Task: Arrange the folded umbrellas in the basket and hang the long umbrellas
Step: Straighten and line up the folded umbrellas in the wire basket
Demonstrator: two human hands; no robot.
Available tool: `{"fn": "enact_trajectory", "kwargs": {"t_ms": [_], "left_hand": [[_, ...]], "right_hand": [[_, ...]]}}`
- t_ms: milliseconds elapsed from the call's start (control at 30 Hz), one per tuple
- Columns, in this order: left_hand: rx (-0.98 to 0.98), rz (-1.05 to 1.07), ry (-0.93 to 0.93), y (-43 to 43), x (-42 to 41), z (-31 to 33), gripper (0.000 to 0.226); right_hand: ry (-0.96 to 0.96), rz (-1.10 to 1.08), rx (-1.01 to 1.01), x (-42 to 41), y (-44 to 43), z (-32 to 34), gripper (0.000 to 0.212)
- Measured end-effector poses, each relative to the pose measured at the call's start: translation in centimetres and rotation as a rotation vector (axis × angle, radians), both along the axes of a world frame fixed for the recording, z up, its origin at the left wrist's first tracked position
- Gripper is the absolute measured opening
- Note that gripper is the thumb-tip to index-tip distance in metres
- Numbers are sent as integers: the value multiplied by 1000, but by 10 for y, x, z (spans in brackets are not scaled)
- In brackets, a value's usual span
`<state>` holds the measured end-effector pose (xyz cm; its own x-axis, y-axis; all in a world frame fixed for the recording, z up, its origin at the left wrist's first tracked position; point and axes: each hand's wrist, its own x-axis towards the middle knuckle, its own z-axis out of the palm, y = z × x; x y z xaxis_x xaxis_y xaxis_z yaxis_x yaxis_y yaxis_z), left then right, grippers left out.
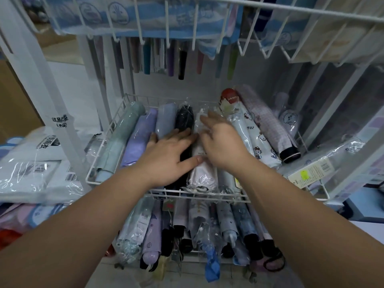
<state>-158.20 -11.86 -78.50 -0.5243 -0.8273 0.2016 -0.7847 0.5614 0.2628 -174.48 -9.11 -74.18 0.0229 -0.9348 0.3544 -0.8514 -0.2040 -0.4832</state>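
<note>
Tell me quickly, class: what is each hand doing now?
Left hand: open, flat on the black umbrella.
Right hand: open, resting on the wrapped white umbrella, holding nothing.

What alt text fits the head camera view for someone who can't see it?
Both hands, left and right, lie flat on folded umbrellas lined up in a white wire basket. Long umbrellas hang behind; a lower basket holds more.

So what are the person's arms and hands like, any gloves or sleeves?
No gloves. The left hand and right hand are bare, and both forearms are uncovered right to the bottom edge of the picture, so no sleeve shows. I see no watch, ring or bracelet. Fingernails look short and unpainted.
</note>
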Motion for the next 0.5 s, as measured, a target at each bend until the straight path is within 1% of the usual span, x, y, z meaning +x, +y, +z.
{"fn": "enact_trajectory", "kwargs": {"t_ms": [33,100,167,233,300,333,367,433,500], "left_hand": [[-8,9,-36,1,-3,-1,94],[4,11,-42,0,-5,1,94],[36,9,-28,0,-4,3,94],[94,8,8,2,-2,8,95],[166,-4,29,4,0,14,98],[201,-20,32,5,3,17,101],[231,-44,30,6,6,20,104],[267,-99,19,7,13,23,115],[250,-120,-11,7,16,22,120]], "right_hand": [[45,45,1,-9,11,-4,39],[125,89,18,-25,26,-12,31],[129,133,78,-36,32,-11,35],[89,217,203,-43,35,-2,47],[107,291,391,-48,39,7,80],[142,318,441,-49,39,9,95],[180,332,452,-51,39,9,105],[212,333,411,-52,37,5,110],[225,316,348,-51,35,-1,108]]}}
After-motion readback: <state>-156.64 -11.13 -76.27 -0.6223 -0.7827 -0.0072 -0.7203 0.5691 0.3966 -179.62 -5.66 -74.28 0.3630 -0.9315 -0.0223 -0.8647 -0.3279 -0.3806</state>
